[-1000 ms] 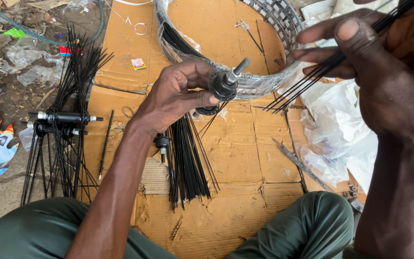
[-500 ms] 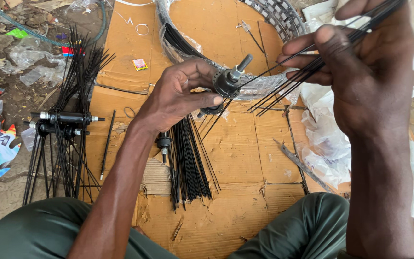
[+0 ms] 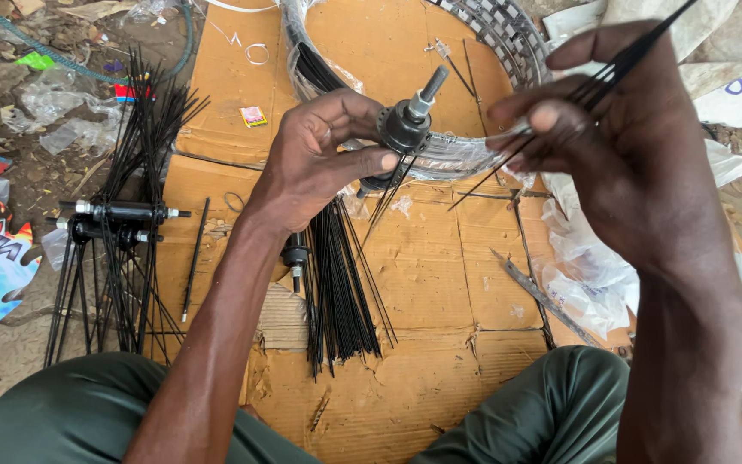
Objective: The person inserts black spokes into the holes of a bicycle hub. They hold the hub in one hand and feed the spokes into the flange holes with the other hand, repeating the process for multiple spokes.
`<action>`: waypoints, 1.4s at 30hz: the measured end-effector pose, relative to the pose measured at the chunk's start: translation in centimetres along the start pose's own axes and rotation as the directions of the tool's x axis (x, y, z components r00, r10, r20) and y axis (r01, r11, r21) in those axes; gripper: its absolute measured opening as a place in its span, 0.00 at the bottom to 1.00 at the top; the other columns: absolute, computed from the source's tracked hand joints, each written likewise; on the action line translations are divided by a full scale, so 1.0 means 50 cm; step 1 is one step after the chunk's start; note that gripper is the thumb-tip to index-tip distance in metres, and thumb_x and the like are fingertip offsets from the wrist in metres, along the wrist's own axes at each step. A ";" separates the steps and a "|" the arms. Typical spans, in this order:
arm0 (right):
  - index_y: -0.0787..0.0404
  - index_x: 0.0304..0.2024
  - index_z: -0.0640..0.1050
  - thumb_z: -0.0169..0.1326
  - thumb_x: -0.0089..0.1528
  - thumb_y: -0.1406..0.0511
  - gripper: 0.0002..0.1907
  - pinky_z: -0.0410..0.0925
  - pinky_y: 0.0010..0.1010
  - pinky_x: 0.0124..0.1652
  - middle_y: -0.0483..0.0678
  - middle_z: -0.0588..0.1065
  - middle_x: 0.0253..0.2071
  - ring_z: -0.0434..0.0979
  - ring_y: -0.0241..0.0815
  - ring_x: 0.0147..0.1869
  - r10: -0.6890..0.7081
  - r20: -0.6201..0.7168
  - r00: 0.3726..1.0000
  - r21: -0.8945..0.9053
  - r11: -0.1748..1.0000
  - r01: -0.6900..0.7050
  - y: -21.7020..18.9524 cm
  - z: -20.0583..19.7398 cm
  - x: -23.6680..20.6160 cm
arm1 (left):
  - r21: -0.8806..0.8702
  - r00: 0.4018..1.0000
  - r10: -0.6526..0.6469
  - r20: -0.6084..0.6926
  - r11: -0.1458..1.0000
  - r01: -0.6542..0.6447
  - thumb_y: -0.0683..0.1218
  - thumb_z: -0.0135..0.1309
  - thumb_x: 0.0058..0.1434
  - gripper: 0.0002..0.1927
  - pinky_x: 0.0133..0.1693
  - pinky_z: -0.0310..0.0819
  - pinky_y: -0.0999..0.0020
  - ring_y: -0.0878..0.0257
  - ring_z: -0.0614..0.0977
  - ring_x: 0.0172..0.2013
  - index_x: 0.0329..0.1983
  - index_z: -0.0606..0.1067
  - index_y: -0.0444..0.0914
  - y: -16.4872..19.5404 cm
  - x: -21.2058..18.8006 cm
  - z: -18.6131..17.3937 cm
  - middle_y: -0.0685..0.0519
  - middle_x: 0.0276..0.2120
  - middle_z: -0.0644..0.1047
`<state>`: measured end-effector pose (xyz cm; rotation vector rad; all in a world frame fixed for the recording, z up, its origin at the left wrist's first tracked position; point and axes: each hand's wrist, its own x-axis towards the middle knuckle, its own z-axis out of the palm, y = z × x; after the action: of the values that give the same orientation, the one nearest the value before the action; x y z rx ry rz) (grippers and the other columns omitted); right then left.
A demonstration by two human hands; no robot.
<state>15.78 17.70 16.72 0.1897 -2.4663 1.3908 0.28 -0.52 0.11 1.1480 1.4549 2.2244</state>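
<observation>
Spoked hubs (image 3: 118,210) lie at far left beside the cardboard (image 3: 440,283). Loose spokes (image 3: 337,283) lie at centre. The left hand (image 3: 319,159) is closed around the hub (image 3: 405,129), held above the cardboard with its axle pointing up; it appears dense and rigid, best gripped by the body. The right hand (image 3: 637,146) pinches a spoke bundle (image 3: 599,86): thin, light, springy, best held mid-length.

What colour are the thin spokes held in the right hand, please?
Black, seen best in the head view: spokes pinched in the right hand.
</observation>
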 end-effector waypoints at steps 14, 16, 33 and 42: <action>0.63 0.54 0.59 0.47 0.75 0.74 0.11 0.81 0.31 0.44 0.60 0.78 0.42 0.85 0.47 0.47 -0.062 -0.173 0.983 0.028 0.997 0.068 0.051 0.043 -0.015 | 0.003 1.000 0.006 -0.024 1.000 -0.006 0.39 0.69 0.57 0.17 0.53 0.84 0.65 0.63 0.85 0.46 0.48 0.78 0.36 0.014 0.000 0.005 0.50 0.44 0.84; 0.63 0.54 0.59 0.47 0.75 0.73 0.11 0.81 0.31 0.45 0.60 0.78 0.42 0.85 0.46 0.47 -0.038 -0.176 0.984 0.059 0.997 0.049 0.055 0.047 -0.019 | 0.003 1.000 0.008 -0.023 1.000 -0.008 0.39 0.69 0.57 0.17 0.53 0.83 0.65 0.63 0.85 0.46 0.48 0.78 0.36 0.015 0.000 0.005 0.50 0.44 0.83; 0.66 0.57 0.71 0.51 0.70 0.70 0.14 0.79 0.24 0.37 0.49 0.82 0.42 0.87 0.38 0.43 0.043 0.043 0.998 -0.331 0.943 -0.026 0.040 0.045 -0.017 | -0.011 0.999 -0.032 -0.026 0.999 0.032 0.38 0.68 0.55 0.17 0.51 0.85 0.65 0.63 0.85 0.46 0.48 0.78 0.36 0.007 0.001 0.007 0.51 0.43 0.83; 0.65 0.48 0.73 0.52 0.71 0.68 0.06 0.78 0.25 0.37 0.48 0.82 0.38 0.87 0.36 0.44 0.045 -0.031 0.998 -0.164 0.985 -0.050 0.074 0.085 -0.020 | 0.024 0.998 -0.058 -0.010 0.998 0.058 0.39 0.68 0.55 0.16 0.49 0.86 0.64 0.62 0.86 0.45 0.47 0.78 0.37 0.006 -0.002 0.008 0.51 0.41 0.84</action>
<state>14.93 15.95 11.34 0.0748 -2.5631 1.1907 0.70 -0.46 0.37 1.0895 1.5030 2.1819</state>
